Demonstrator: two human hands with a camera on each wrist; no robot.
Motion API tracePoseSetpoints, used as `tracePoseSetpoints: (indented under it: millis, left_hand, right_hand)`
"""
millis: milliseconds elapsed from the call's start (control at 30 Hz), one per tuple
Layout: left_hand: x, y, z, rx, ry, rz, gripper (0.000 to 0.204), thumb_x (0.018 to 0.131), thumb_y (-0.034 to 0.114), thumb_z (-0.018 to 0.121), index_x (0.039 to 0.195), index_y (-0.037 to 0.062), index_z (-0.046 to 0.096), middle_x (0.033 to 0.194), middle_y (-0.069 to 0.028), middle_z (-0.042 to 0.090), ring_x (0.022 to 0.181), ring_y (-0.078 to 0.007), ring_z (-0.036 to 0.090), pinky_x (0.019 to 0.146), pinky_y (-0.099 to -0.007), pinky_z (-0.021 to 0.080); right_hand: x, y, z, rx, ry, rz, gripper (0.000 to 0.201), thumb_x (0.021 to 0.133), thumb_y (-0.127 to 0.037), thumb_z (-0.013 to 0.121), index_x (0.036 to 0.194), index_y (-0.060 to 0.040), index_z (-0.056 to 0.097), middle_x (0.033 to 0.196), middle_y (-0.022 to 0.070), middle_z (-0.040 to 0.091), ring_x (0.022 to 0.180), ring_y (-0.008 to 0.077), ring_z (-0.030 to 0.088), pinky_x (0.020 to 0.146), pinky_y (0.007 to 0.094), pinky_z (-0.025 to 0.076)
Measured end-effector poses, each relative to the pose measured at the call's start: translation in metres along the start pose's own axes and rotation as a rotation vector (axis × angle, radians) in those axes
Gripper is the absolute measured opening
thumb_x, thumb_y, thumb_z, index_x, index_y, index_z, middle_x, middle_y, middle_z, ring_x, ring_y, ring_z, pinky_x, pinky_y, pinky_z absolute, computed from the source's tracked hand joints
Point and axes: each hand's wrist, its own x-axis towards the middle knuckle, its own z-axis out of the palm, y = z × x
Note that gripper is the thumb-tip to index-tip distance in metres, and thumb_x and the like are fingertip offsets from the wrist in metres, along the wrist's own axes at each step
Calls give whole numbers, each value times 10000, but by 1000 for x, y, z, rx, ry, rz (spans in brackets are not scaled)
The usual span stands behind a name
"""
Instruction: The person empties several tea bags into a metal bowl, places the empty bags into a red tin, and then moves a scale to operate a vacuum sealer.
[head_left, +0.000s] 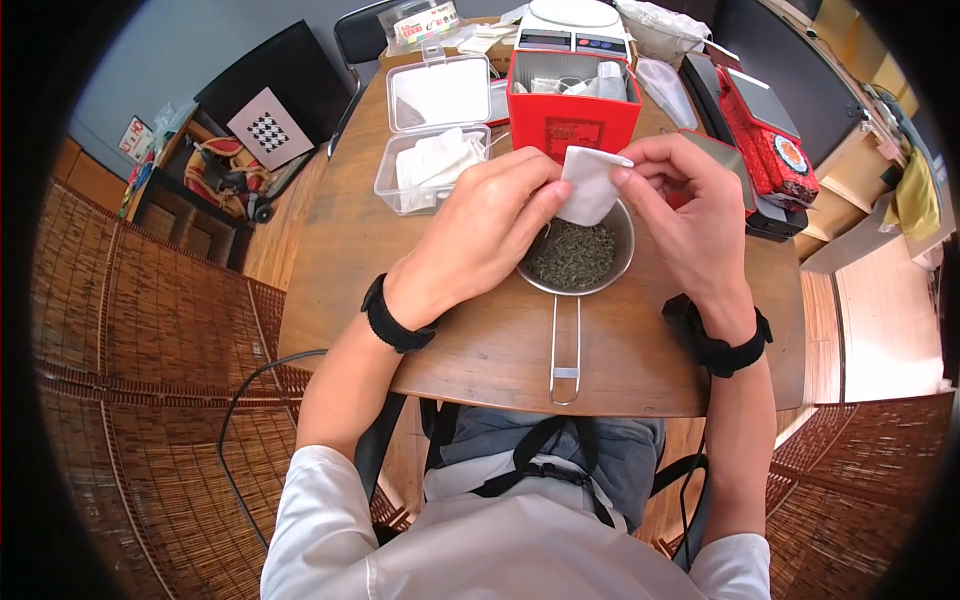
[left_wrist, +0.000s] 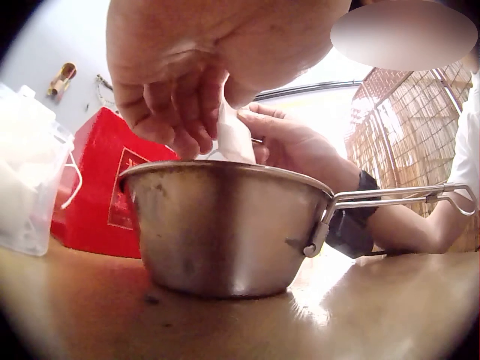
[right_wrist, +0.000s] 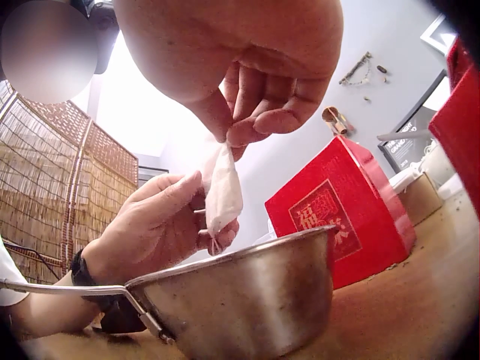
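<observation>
A small white fabric bag (head_left: 590, 190), like an unfilled tea bag, is held between both hands above a metal cup (left_wrist: 217, 232). My left hand (head_left: 485, 225) pinches the bag's left side. At its upper right corner, the thumb and fingertips of my right hand (head_left: 695, 205) pinch the fabric. Dried green-brown leaves (head_left: 572, 258) lie inside the cup, whose wire handle (head_left: 566, 350) points toward my body. In the right wrist view the bag (right_wrist: 223, 191) hangs just over the cup's rim. My left fingers hide part of the cup in the head view.
Behind the cup stands a red box (head_left: 590, 135) holding packets. To its left is an open clear plastic box (head_left: 388, 195) with white bags (head_left: 440, 158). A kitchen scale (head_left: 570, 22) sits at the back, and a red package (head_left: 765, 150) lies at the right edge.
</observation>
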Motion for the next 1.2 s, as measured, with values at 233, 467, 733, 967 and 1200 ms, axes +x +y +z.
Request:
tracePoseSetpoints:
  millis: [233, 467, 733, 967, 1200]
  left_hand:
    - [-1, 2, 0, -26, -37, -6, 121, 918, 57, 650, 986, -42, 649, 900, -150, 660, 786, -284, 636, 690, -354, 485]
    - [-2, 3, -3, 9, -95, -47, 125, 896, 50, 669, 983, -38, 650, 853, -127, 637, 759, -243, 614, 681, -341, 478]
    - [0, 2, -1, -21, 9, 12, 115, 890, 1, 661, 994, -44, 641, 832, -125, 628, 749, -246, 609, 687, -348, 480]
    - [-1, -3, 3, -43, -45, -6, 138, 905, 1, 644, 1037, -42, 641, 879, -158, 669, 766, -280, 637, 684, -361, 489]
    - [-2, 3, -1, -44, -85, -77, 137, 899, 57, 678, 997, -30, 636, 856, -154, 660, 735, -276, 626, 663, -360, 488]
  right_hand:
    - [-1, -3, 0, -6, -46, -24, 94, 869, -8, 720, 940, 36, 679, 761, 57, 696, 676, 78, 645, 604, 212, 497]
    - [0, -6, -1, -52, -70, -58, 98, 862, 2, 718, 942, 41, 678, 769, 66, 703, 680, 86, 658, 608, 213, 504]
    - [-1, -4, -1, -19, -52, -67, 93, 860, 3, 718, 939, 36, 681, 773, 67, 703, 693, 90, 663, 615, 212, 504]
    - [-1, -3, -1, -10, -57, -64, 95, 859, 6, 718, 942, 35, 682, 777, 66, 702, 695, 94, 663, 618, 215, 506]
    - [1, 1, 0, -33, -49, -58, 93, 858, -4, 728, 931, 31, 683, 762, 60, 697, 680, 91, 656, 616, 215, 501]
